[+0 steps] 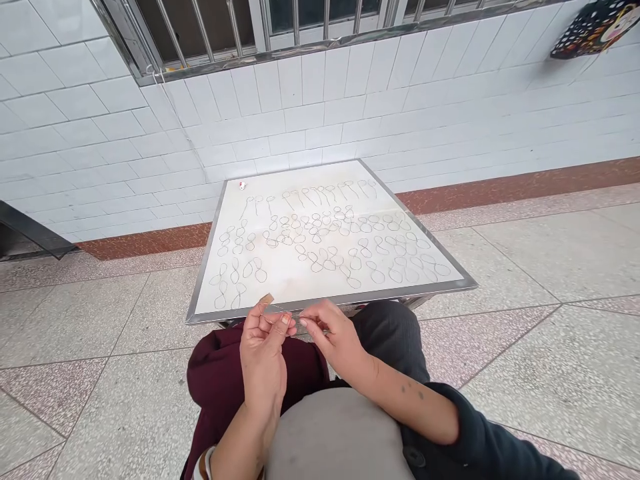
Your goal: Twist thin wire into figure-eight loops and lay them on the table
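Observation:
My left hand (266, 347) is turned partly palm-up in front of the table's near edge, thumb and fingers pinched on a thin wire. Close on its right, the fingertips of my right hand (336, 335) are pinched together at the same strand. The wire is so fine that its shape between the hands is hard to make out. A small brown flat piece (268, 299) shows just beyond my left fingertips; whether it is held or lies on the table I cannot tell. Many thin wire loops (327, 259), mostly twisted into figure eights, lie across the white tabletop (285, 283).
Along the far side runs a row of single loops with straight tails (323, 195). A small red-and-white object (243, 185) sits in the far left corner. Behind the table stands a white tiled wall (310, 113) with a barred window (295, 23); a patterned bag (595, 30) hangs at right.

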Motion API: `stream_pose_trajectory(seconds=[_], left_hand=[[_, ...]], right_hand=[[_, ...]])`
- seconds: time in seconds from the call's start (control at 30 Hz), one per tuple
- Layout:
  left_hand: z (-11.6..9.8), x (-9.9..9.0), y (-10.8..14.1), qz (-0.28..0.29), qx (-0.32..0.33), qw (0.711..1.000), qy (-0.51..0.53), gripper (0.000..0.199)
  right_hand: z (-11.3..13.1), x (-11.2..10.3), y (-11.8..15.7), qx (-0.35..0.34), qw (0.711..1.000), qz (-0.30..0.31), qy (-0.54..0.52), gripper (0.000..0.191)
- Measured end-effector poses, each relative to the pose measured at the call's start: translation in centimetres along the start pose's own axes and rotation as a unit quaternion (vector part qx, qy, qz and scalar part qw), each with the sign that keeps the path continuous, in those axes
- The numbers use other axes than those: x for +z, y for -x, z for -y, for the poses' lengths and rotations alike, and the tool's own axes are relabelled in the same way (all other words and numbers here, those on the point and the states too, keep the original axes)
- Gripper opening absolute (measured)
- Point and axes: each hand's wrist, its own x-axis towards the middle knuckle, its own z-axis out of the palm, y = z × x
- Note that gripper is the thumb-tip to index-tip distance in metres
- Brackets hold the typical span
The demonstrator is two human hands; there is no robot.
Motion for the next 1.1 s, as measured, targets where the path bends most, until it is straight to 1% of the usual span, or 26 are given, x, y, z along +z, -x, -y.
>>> stream_pose_trajectory(seconds=[0.03, 0.1, 0.13, 0.17, 0.23, 0.3, 0.33, 0.4, 0.43, 0.53, 0.63, 0.67, 0.73, 0.8, 0.87, 1.0, 1.1], left_hand=[[-0.1, -0.2, -0.3, -0.004, 0.006, 1.000, -0.012, 0.049], [-0.3, -0.6, -0.9, -0.007, 0.019, 0.999, -0.039, 0.050], [-0.5, -0.8, -1.1, -0.004, 0.023, 0.998, -0.052, 0.050], [-0.7, -1.0, -1.4, 0.002, 0.026, 0.998, -0.064, 0.049], [-1.2, -1.4, -1.8, 0.018, 0.027, 0.996, -0.084, 0.050], [-1.7, -1.7, -2.0, 0.028, 0.025, 0.994, -0.103, 0.052], [-1.9, -1.8, -2.1, 0.030, 0.024, 0.993, -0.113, 0.052], [-2.2, -2.1, -2.3, 0.035, 0.016, 0.990, -0.137, 0.054], [-2.4, -2.2, -2.4, 0.041, 0.010, 0.988, -0.148, 0.054], [-2.5, -2.7, -3.0, 0.066, -0.014, 0.982, -0.174, 0.056], [-2.5, -3.2, -3.5, 0.092, -0.060, 0.976, -0.190, 0.058], [-2.5, -3.3, -3.7, 0.098, -0.073, 0.974, -0.192, 0.057], [-2.5, -3.3, -3.9, 0.110, -0.091, 0.971, -0.193, 0.057], [-2.4, -3.0, -4.0, 0.127, -0.102, 0.968, -0.191, 0.056], [-2.4, -2.5, -4.0, 0.147, -0.109, 0.965, -0.190, 0.056], [-2.2, -1.6, -3.7, 0.143, -0.098, 0.967, -0.188, 0.058], [-1.9, -1.4, -3.2, 0.129, -0.094, 0.973, -0.169, 0.056]], right_hand=[[0.0, 0.3, 0.0, 0.031, 0.997, 0.015, -0.063, 0.016], [-0.1, 0.7, 0.2, 0.083, 0.982, 0.051, -0.164, 0.019], [-0.2, 0.9, 0.3, 0.098, 0.975, 0.067, -0.189, 0.020], [-0.4, 0.9, 0.4, 0.103, 0.973, 0.078, -0.190, 0.021], [-0.8, 0.9, 0.5, 0.079, 0.984, 0.082, -0.138, 0.022], [-1.2, 0.7, 0.7, 0.009, 0.995, 0.083, -0.049, 0.022], [-1.4, 0.6, 0.7, -0.036, 0.996, 0.087, -0.001, 0.022], [-1.8, 0.3, 1.0, -0.116, 0.984, 0.097, 0.089, 0.024], [-1.9, 0.2, 1.1, -0.144, 0.976, 0.102, 0.131, 0.025], [-2.3, -0.1, 1.8, -0.183, 0.951, 0.115, 0.220, 0.026], [-2.3, -0.4, 2.1, -0.190, 0.945, 0.134, 0.232, 0.027], [-2.2, -0.5, 2.0, -0.184, 0.948, 0.134, 0.221, 0.026], [-1.8, -0.6, 1.6, -0.148, 0.967, 0.116, 0.175, 0.024], [-1.3, -0.5, 1.0, -0.087, 0.988, 0.087, 0.098, 0.021], [-0.9, -0.1, 0.4, -0.026, 0.997, 0.069, 0.015, 0.017], [-0.6, 0.5, -0.3, 0.055, 0.991, 0.063, -0.106, 0.011], [-0.7, 0.4, -0.4, 0.081, 0.985, 0.039, -0.147, 0.010]])
